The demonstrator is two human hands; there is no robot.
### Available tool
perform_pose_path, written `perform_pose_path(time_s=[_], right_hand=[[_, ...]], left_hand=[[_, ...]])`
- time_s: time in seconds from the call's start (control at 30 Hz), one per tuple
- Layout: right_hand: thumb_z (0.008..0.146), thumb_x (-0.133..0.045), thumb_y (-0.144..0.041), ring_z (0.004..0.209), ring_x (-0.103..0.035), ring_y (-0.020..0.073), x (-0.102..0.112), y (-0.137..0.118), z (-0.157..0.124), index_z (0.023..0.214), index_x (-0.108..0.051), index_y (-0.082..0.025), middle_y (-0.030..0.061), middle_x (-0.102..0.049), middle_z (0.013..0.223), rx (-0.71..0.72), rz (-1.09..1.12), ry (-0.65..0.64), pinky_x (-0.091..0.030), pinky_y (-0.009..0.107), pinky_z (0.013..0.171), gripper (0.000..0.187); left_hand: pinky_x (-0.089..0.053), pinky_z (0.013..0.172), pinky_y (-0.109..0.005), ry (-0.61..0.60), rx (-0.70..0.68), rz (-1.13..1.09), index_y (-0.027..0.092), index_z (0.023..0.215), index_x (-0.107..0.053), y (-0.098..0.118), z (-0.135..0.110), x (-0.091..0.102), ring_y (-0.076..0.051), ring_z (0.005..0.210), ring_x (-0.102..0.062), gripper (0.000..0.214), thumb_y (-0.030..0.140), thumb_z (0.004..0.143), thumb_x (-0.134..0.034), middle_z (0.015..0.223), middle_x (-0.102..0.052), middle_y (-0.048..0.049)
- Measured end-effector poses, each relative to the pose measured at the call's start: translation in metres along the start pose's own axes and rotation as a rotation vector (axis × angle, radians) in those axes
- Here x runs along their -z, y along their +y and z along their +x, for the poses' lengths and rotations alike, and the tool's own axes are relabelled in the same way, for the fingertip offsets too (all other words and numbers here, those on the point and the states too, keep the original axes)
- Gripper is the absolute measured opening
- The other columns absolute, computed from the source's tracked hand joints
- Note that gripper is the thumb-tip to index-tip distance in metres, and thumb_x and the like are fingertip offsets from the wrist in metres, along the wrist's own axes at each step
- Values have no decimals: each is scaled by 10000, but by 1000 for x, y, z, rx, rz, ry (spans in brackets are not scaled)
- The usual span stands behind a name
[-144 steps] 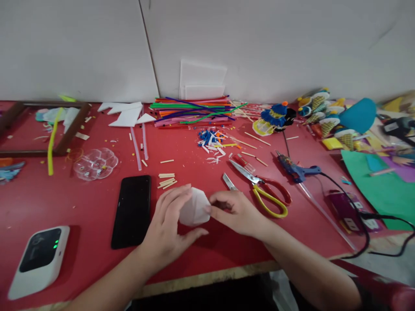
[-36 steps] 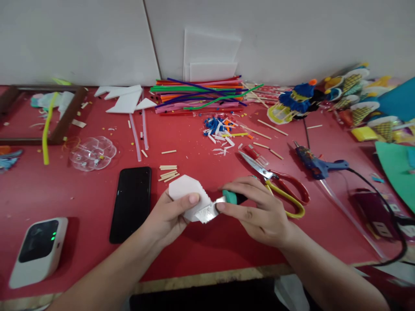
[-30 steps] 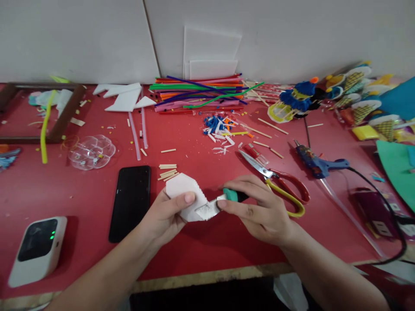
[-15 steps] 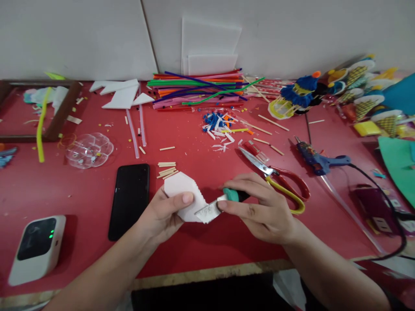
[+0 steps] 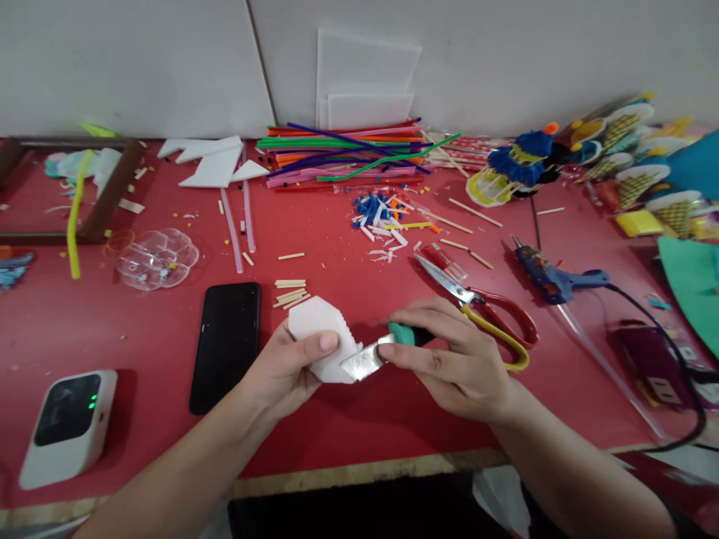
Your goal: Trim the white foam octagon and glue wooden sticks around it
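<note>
A white foam piece (image 5: 314, 320) with a notched right edge is pinched in my left hand (image 5: 295, 363), thumb on top and fingers underneath. My right hand (image 5: 457, 363) is closed around a utility knife (image 5: 401, 335) with a green and black handle. Its metal blade lies against the lower right edge of the foam. Just behind the foam, several short wooden sticks (image 5: 290, 294) rest on the red table (image 5: 326, 442). Scissors (image 5: 477, 303) with red and yellow handles lie beyond my right hand.
A black phone (image 5: 225, 348) and a white device (image 5: 68, 427) are at the left. At the right lie a blue glue gun (image 5: 553, 277) and its cable. Colourful pipe cleaners (image 5: 348, 153) line the back, near small white and blue scraps (image 5: 379, 217). White foam offcuts (image 5: 213, 161) lie back left.
The knife blade has tilted slightly and catches more light at the foam's edge. Both hands keep nearly the same place, and the whole view has shifted a little.
</note>
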State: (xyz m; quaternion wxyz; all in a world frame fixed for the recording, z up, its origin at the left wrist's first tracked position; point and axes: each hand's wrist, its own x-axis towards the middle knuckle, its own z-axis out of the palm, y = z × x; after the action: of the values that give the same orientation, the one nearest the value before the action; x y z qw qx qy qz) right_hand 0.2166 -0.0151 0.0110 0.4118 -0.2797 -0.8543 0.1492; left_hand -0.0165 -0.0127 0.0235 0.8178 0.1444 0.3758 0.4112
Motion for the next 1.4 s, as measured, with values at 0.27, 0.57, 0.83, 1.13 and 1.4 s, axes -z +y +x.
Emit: perform_pose_path(time_s=[0.27,0.57,0.83,1.13,1.4], right_hand=[[869,-569,21,1060,-600,228,0,-2,-1,1261,-691,-263,104,-640,1199,-11,12,2,-562,447,849,499],[852,-599,40,1037,-584,226,0,-1,0,1156,-724,-196,120,-629,1204,-7,21,2,-555,437,847,405],[856,-588,35,1051,-600,226,-1,0,-1,1203,-712,-215,117,-636,1208,-3,20,10,-555,443,864,444],[870,-587,18,1054,-588,225,-3,1,0,1283,-671,-268,101,-638,1216,-16,7,22,-562,450,861,509],[866,-588,21,1049,-597,224,-1,-1,-1,1280,-674,-248,114,-642,1215,-3,25,14,-563,451,847,502]], left_hand=[[-571,539,-143,-29,-33,14,168,745,-738,0,0,-1,-113,584,-716,357,273,520,-995,657,-741,29],[-581,562,-155,-36,-24,12,174,749,-759,-1,0,0,-113,587,-710,329,269,535,-990,675,-752,15],[-584,557,-171,-36,-20,15,171,741,-746,-1,1,1,-116,579,-700,349,295,527,-992,672,-742,13],[-608,572,-198,-48,5,0,159,760,-751,-3,5,-2,-116,558,-691,342,264,537,-988,648,-726,17],[-591,538,-180,-71,-37,1,159,708,-724,-1,1,-4,-92,509,-651,339,269,527,-990,630,-709,27]])
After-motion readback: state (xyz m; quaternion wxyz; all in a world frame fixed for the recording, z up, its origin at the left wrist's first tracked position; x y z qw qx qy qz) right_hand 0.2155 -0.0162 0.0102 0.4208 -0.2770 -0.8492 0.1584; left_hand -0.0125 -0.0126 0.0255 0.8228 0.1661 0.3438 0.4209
